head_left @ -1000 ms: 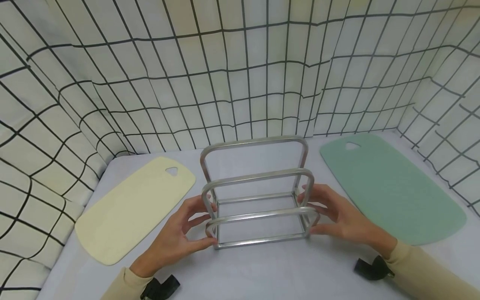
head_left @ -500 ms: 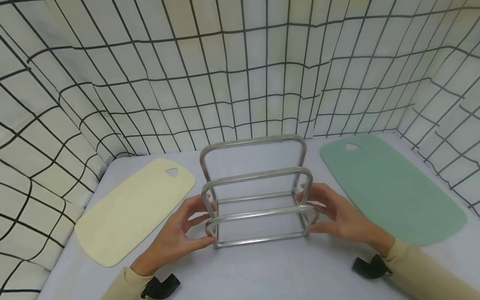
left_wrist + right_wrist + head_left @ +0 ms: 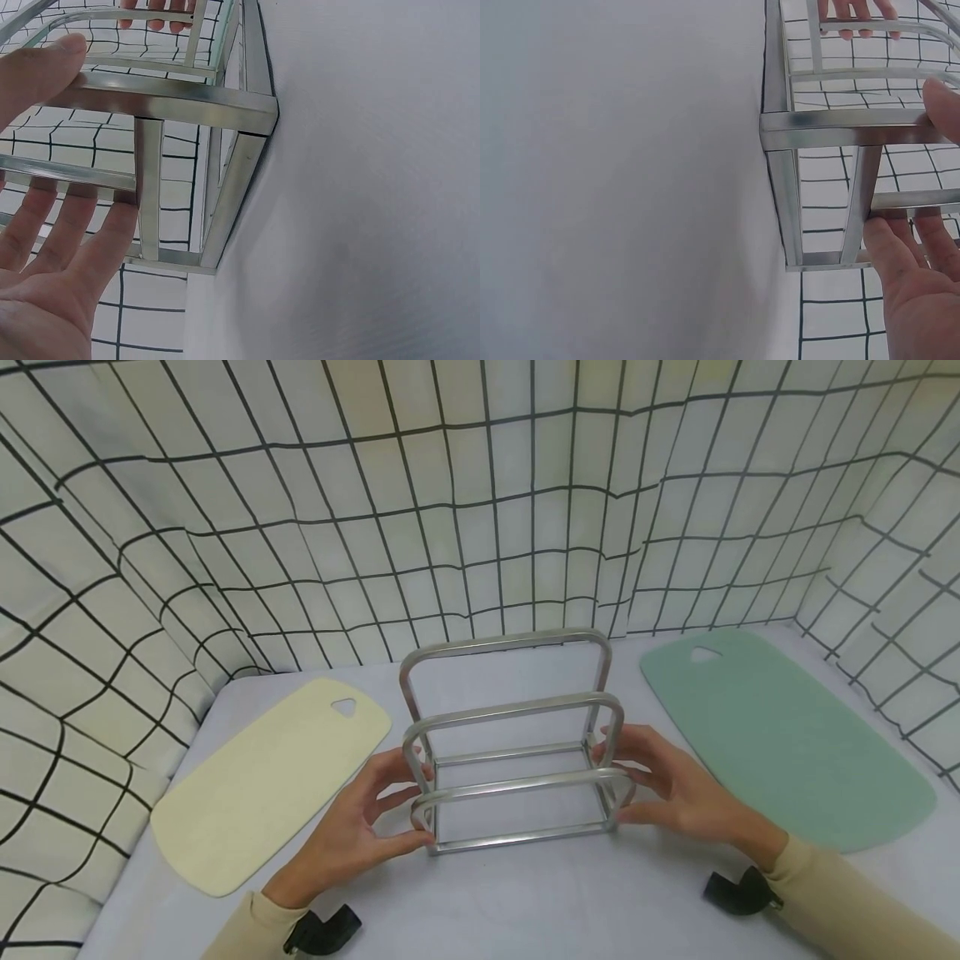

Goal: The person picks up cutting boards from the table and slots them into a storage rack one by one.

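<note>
A silver metal rack (image 3: 517, 787) with three upright loops on a rectangular base stands on the white table, centred in the head view. My left hand (image 3: 348, 831) holds its left end, and my right hand (image 3: 678, 793) holds its right end. In the left wrist view, the thumb lies on one bar of the rack (image 3: 172, 101) while the left hand's fingers (image 3: 105, 240) touch another bar behind it. The right wrist view likewise has the right hand's thumb and fingers (image 3: 889, 251) on separate bars of the rack (image 3: 840, 127).
A cream cutting board (image 3: 262, 793) lies flat on the table left of the rack. On the right lies a larger green cutting board (image 3: 780, 743), partly behind the right forearm. A white cloth wall with black grid lines (image 3: 495, 510) encloses the back and sides.
The rack's right end and my right hand have shifted very slightly left and back. My left hand stays nearly still, and both boards lie where they were.
</note>
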`<control>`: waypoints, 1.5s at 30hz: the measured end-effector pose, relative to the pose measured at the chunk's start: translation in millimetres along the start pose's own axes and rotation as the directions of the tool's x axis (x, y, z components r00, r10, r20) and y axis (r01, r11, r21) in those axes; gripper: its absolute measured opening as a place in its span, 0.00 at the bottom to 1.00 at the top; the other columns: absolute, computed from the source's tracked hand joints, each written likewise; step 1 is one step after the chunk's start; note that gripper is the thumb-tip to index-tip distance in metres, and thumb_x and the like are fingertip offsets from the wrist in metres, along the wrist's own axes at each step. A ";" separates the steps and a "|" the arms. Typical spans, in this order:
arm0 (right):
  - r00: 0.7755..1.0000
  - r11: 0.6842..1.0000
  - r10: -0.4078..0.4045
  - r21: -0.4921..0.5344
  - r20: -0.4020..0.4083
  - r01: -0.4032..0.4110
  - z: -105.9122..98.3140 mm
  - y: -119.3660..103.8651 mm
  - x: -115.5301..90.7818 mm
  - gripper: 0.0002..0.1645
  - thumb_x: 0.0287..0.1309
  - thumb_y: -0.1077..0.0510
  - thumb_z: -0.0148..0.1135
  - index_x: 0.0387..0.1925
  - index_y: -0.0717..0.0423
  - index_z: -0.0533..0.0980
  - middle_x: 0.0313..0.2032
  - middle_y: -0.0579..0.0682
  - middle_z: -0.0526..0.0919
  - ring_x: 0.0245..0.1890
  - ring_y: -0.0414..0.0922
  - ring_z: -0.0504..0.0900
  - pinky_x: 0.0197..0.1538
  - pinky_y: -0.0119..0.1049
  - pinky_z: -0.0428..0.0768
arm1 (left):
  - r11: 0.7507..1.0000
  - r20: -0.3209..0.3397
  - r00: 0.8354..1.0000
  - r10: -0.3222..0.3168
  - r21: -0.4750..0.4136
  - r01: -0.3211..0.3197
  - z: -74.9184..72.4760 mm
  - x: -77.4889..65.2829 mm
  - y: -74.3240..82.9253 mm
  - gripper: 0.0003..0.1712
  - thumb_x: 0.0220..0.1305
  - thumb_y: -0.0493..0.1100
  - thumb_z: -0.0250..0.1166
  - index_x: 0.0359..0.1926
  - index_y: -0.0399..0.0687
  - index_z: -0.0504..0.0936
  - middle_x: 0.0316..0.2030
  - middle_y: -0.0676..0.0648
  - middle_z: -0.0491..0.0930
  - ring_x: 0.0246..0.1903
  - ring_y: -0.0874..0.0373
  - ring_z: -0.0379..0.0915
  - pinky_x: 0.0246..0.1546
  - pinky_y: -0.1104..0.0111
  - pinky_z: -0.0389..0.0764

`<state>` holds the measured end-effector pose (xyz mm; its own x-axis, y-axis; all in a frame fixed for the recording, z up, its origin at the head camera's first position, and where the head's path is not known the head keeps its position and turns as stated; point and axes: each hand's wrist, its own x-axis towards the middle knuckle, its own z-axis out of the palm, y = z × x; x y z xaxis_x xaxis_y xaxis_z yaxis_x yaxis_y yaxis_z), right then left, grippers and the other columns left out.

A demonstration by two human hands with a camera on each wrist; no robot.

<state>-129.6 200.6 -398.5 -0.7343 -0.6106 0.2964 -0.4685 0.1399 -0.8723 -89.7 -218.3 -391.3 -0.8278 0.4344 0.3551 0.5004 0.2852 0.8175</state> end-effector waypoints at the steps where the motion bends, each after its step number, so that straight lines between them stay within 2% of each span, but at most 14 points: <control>1: 1.000 1.000 -0.001 0.001 0.001 0.001 0.0 0.1 0.1 0.48 0.53 0.70 0.74 0.72 0.67 0.60 0.65 0.65 0.73 0.70 0.34 0.73 0.71 0.26 0.74 | 1.000 0.001 1.000 0.001 -0.001 -0.001 -0.1 0.2 -0.1 0.51 0.51 0.33 0.81 0.72 0.39 0.63 0.59 0.40 0.77 0.61 0.66 0.76 0.63 0.76 0.79; 10: 1.000 1.000 -0.008 -0.005 0.002 0.008 -1.2 3.1 1.1 0.48 0.53 0.70 0.74 0.72 0.68 0.60 0.65 0.66 0.73 0.70 0.33 0.74 0.70 0.25 0.74 | 1.000 -0.001 1.000 -0.001 -0.003 0.001 -0.6 1.9 -2.1 0.51 0.51 0.33 0.80 0.72 0.38 0.62 0.59 0.38 0.77 0.61 0.66 0.76 0.63 0.77 0.79; 20: 0.999 0.999 0.038 -0.025 -0.004 -0.038 -2.2 4.5 2.0 0.47 0.55 0.69 0.74 0.72 0.65 0.60 0.65 0.64 0.74 0.69 0.30 0.73 0.69 0.21 0.72 | 1.000 0.000 1.000 -0.007 0.005 0.007 -2.0 2.6 -2.8 0.51 0.51 0.33 0.81 0.72 0.38 0.62 0.58 0.36 0.77 0.61 0.66 0.75 0.64 0.74 0.80; 28: 1.000 1.000 0.011 -0.014 0.005 -0.011 -2.3 7.6 3.6 0.49 0.52 0.70 0.75 0.72 0.67 0.60 0.66 0.68 0.71 0.70 0.33 0.73 0.70 0.25 0.74 | 1.000 0.006 1.000 0.005 0.005 -0.005 -2.4 4.3 -4.1 0.52 0.51 0.33 0.81 0.73 0.38 0.62 0.59 0.36 0.76 0.62 0.67 0.75 0.64 0.74 0.80; 45: 0.999 0.999 -0.031 0.021 0.008 0.030 -4.4 7.0 6.5 0.48 0.52 0.72 0.74 0.72 0.70 0.59 0.66 0.65 0.73 0.70 0.34 0.74 0.70 0.25 0.74 | 1.000 0.005 1.000 0.003 0.011 -0.003 -2.8 6.6 -5.9 0.52 0.51 0.33 0.81 0.73 0.37 0.62 0.58 0.36 0.77 0.61 0.68 0.75 0.64 0.76 0.79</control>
<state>-139.8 201.0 -401.0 -0.7155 -0.6211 0.3197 -0.4799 0.1045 -0.8711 -98.8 -219.5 -392.5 -0.8252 0.4393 0.3551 0.5055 0.2938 0.8113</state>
